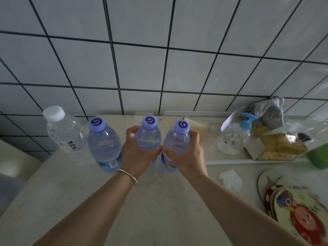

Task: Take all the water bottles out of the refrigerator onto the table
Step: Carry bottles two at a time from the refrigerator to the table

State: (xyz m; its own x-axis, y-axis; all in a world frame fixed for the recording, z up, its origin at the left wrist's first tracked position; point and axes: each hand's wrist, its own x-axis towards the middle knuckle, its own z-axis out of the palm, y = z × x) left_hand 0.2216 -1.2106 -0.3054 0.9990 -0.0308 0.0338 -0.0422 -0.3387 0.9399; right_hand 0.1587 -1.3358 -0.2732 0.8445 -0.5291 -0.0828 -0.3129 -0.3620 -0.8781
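Two blue-capped water bottles stand upright on the beige table (159,201), side by side and almost touching. My left hand (136,153) grips the left one (149,134) around its body. My right hand (186,155) grips the right one (178,139) the same way. Further left, a third blue-capped bottle (104,146) stands free on the table. Beside it is a clear bottle with a white cap (65,132) near the wall. The refrigerator is out of view.
A tiled wall (159,59) rises right behind the bottles. At the right sit a pump dispenser (234,137), a pile of bags and packets (276,139), a crumpled tissue (230,180) and a cartoon-printed plate (298,215). The table edge drops off at the left.
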